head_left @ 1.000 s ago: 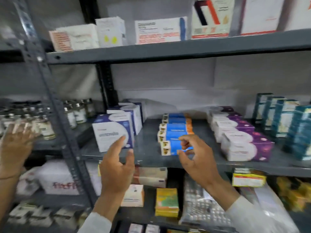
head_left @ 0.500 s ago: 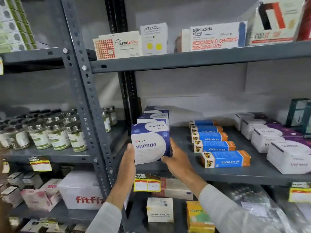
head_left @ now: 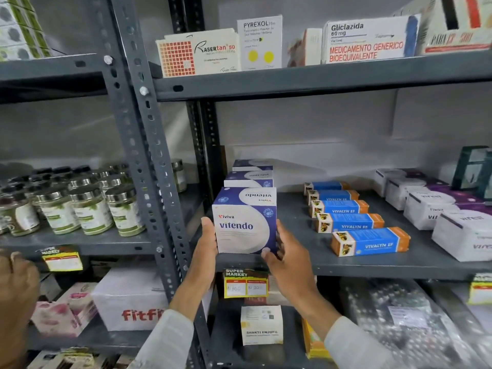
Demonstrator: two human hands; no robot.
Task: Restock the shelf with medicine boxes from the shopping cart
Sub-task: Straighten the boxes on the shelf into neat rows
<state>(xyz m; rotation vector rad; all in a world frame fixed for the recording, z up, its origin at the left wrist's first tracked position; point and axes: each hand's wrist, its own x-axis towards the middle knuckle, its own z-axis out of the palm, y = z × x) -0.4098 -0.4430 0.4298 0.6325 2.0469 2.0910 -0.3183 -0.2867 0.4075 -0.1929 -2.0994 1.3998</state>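
Note:
A white and purple Vitendo box (head_left: pixel 245 225) stands at the front edge of the grey middle shelf (head_left: pixel 346 265), first in a row of three like boxes (head_left: pixel 250 178). My left hand (head_left: pixel 206 251) lies flat against its left side. My right hand (head_left: pixel 285 259) presses its right side and lower corner, so the box is clamped between both palms. The shopping cart is out of sight.
Blue and orange Vivalyn boxes (head_left: pixel 370 241) lie in a row to the right, with white and purple boxes (head_left: pixel 463 235) beyond. Jars (head_left: pixel 90 211) fill the left bay behind the upright post (head_left: pixel 149 161). Another person's hand (head_left: pixel 16 288) is at the lower left. More boxes sit above and below.
A second ago my hands hung free, the right one by the blue boxes. Both have closed on the sides of the front Vitendo box, and the view has shifted left and nearer.

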